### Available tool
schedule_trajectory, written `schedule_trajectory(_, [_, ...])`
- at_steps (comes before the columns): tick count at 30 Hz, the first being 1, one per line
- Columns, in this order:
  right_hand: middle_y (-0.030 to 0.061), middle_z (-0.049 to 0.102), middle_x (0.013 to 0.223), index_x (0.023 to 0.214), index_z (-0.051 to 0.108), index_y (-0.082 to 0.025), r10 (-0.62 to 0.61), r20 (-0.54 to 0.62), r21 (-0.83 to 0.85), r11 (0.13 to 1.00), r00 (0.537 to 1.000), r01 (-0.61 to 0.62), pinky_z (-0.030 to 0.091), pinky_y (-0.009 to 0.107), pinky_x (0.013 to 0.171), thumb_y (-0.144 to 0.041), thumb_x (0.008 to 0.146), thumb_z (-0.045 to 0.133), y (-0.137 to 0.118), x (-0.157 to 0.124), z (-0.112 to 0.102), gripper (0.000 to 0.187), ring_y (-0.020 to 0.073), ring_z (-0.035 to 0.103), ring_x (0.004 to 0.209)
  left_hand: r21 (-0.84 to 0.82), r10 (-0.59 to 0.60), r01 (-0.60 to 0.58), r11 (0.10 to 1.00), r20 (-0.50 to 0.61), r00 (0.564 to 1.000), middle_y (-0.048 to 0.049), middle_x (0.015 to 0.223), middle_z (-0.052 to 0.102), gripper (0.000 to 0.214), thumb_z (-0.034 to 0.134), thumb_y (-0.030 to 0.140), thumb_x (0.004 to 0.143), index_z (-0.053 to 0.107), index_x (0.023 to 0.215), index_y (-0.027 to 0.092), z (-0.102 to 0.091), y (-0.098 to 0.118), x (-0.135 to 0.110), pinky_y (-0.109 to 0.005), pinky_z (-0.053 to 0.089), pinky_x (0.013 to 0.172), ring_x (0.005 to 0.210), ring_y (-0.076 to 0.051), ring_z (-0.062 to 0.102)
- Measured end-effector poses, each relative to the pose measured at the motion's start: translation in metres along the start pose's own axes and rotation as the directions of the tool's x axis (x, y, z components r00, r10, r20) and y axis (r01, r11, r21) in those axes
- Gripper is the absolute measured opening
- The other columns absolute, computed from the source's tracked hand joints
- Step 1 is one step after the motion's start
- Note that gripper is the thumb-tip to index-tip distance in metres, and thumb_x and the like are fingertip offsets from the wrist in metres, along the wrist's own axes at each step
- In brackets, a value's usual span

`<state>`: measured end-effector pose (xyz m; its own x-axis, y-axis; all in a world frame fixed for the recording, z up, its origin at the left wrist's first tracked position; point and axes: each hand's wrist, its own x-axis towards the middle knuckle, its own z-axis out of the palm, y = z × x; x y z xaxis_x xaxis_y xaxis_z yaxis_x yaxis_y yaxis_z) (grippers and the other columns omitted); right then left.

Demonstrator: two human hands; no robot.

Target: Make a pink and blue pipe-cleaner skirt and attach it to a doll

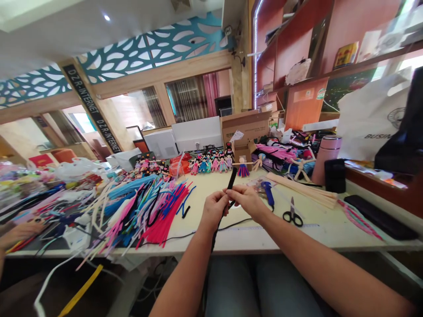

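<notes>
Black pipe cleaners, side by side as a strip, stand up between my hands above the table's front part. My left hand pinches them from the left, and a dark length hangs below it toward my lap. From the right, the fingertips of my right hand close on the same strip, touching my left fingers. Exactly how many stems there are is hidden. To the left lies a short black piece beside blue stems. A blue glue gun and black-handled scissors lie right of my hands.
Many coloured pipe cleaners spread over the left side. Small dolls stand at the back before a cardboard box. Beige stems, a pink bottle and a dark case sit right. Another person's hand is far left.
</notes>
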<state>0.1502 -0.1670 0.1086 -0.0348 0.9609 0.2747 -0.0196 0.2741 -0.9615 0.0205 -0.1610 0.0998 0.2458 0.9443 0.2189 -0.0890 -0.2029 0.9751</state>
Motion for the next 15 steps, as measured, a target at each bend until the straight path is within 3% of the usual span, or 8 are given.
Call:
schedule_trajectory(3, [-0.0001, 0.058, 0.057, 0.067, 0.069, -0.015, 0.022, -0.063, 0.019, 1.000, 0.998, -0.021, 0.036, 0.024, 0.050, -0.042, 0.066, 0.067, 0.002, 0.008, -0.002, 0.027, 0.0110, 0.048, 0.055, 0.059, 0.010, -0.010, 0.998, 0.000, 1.000, 0.0041, 0.050, 0.049, 0.032, 0.066, 0.044, 0.072, 0.056, 0.063, 0.015, 0.001, -0.005, 0.004, -0.020, 0.031, 0.039, 0.039, -0.006, 0.042])
schedule_trajectory(8, [0.0021, 0.061, 0.064, 0.072, 0.071, -0.015, 0.072, -0.178, 0.150, 0.988, 0.981, -0.046, 0.039, 0.024, 0.052, -0.045, 0.059, 0.072, 0.000, 0.035, -0.025, 0.033, 0.0122, 0.051, 0.060, 0.076, -0.073, 0.072, 0.995, 0.011, 0.997, 0.0039, 0.049, 0.051, 0.025, 0.065, 0.038, 0.071, 0.060, 0.068, 0.014, 0.002, -0.017, 0.010, -0.020, 0.032, 0.039, 0.039, -0.006, 0.042])
schedule_trajectory(15, [0.0013, 0.059, 0.060, 0.069, 0.071, -0.015, 0.114, -0.209, 0.135, 0.987, 0.971, -0.087, 0.038, 0.022, 0.050, -0.044, 0.057, 0.073, 0.002, 0.076, -0.050, 0.031, 0.0099, 0.050, 0.055, -0.019, -0.168, 0.169, 0.985, 0.027, 0.985, 0.0035, 0.051, 0.052, 0.025, 0.067, 0.037, 0.069, 0.061, 0.068, 0.013, -0.006, -0.036, 0.031, -0.019, 0.030, 0.038, 0.038, -0.005, 0.042])
